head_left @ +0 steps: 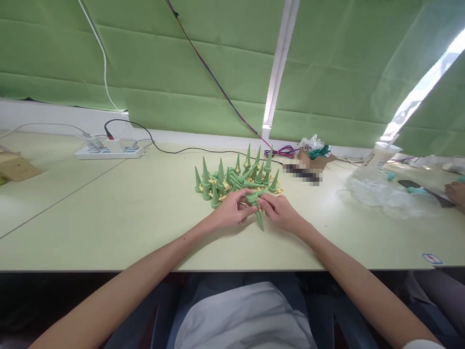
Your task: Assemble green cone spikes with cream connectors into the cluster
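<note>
In the head view, a green plastic watering spike (260,221) is held between my two hands, its pointed end tilted down towards me. My left hand (234,209) is closed round the wide end from the left. From the right, my right hand (282,212) pinches the same spike near its collar, where a bit of yellow shows; the fingers hide the detail. Just beyond both hands lies a cluster of similar green spikes (221,175), many standing point up, with small yellow valve pieces (225,185) on them. Several green tubes lie in the middle of the cluster.
A white power strip (109,153) lies at the back left of the table (127,228). Cardboard (18,166) sits at the far left. To the right are a plastic cup (379,156), a clear bag (381,191) and a phone (425,193), with another person's hand (456,194) beside it.
</note>
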Motion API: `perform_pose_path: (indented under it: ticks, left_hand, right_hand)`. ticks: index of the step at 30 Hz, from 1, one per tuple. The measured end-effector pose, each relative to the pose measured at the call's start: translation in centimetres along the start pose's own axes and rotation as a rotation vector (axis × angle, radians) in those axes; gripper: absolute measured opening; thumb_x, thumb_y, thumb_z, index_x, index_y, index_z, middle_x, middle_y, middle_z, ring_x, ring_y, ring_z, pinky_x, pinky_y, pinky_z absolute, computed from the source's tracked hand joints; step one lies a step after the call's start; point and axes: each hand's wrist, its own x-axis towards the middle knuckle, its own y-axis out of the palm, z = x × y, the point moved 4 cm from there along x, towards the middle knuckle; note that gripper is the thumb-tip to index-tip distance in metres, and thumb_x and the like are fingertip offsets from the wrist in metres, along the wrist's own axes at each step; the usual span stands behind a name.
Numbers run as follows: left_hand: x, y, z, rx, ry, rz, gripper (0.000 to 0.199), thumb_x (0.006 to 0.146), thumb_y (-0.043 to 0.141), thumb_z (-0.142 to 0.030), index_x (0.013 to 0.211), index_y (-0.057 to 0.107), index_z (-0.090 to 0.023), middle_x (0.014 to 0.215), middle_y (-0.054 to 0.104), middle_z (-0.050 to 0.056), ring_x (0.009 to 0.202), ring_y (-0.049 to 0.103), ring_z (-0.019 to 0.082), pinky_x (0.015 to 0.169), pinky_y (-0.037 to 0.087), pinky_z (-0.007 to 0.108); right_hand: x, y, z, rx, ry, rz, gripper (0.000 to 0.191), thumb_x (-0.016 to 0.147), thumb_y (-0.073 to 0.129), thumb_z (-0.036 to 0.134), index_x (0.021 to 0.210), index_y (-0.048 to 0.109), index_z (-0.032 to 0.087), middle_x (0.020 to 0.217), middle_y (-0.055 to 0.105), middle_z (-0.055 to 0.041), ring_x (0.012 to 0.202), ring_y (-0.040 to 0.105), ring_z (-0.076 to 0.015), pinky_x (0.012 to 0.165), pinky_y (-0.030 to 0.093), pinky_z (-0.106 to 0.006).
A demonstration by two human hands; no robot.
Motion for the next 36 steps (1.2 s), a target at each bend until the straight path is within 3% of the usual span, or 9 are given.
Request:
perform_pose_path:
  ticks: [7,12,18,28,36]
  left_hand:
    - [0.2,-0.1,0.4,-0.021,-0.016,0.031,0.056,0.084,0.066,-0.042,0.129,0.050,-0.012,0.053,0.052,-0.006,0.045,0.048,0.012,0.050,0.039,0.025]
    - [0.1,-0.1,0.3,-0.029,0.060,-0.064,0.053,0.084,0.066,-0.044,0.128,0.053,-0.016,0.056,0.049,-0.005,0.048,0.047,0.012,0.049,0.038,0.025]
    - [-0.3,-0.2,-0.2,0.204,0.208,-0.194,0.044,0.086,0.063,-0.039,0.124,0.058,-0.018,0.059,0.055,-0.003,0.053,0.051,0.013,0.055,0.041,0.025]
    - [-0.2,-0.3,-0.2,0.361,0.342,-0.226,0.036,0.091,0.056,-0.033,0.122,0.061,-0.016,0.061,0.056,-0.003,0.052,0.048,0.011,0.061,0.043,0.024]
    - [-0.1,-0.3,0.1,0.325,0.320,-0.253,0.033,0.088,0.061,-0.034,0.118,0.064,-0.020,0.057,0.053,-0.005,0.047,0.039,0.009,0.054,0.036,0.022]
  right_hand:
    - [0.0,0.3,0.2,-0.003,-0.006,0.020,0.030,0.101,0.037,0.030,0.072,0.033,0.022,0.056,0.030,0.0062,0.049,0.027,-0.0121,0.056,0.024,-0.028]
    - [0.0,0.4,-0.3,0.119,0.043,-0.062,0.036,0.103,0.034,0.037,0.070,0.034,0.023,0.056,0.039,0.0043,0.050,0.036,-0.0127,0.056,0.030,-0.028]
    - [0.0,0.5,-0.3,0.273,0.117,-0.111,0.047,0.102,0.032,0.053,0.067,0.042,0.022,0.048,0.040,0.0043,0.047,0.039,-0.0124,0.052,0.034,-0.027]
    - [0.1,2.1,-1.0,0.756,0.280,0.029,0.055,0.095,0.038,0.065,0.060,0.038,0.022,0.036,0.036,0.0075,0.030,0.030,-0.0079,0.036,0.024,-0.024]
    - [-0.1,2.6,-1.3,0.769,0.244,0.046,0.054,0.097,0.037,0.063,0.060,0.033,0.023,0.035,0.037,0.0073,0.030,0.030,-0.0081,0.036,0.025,-0.023]
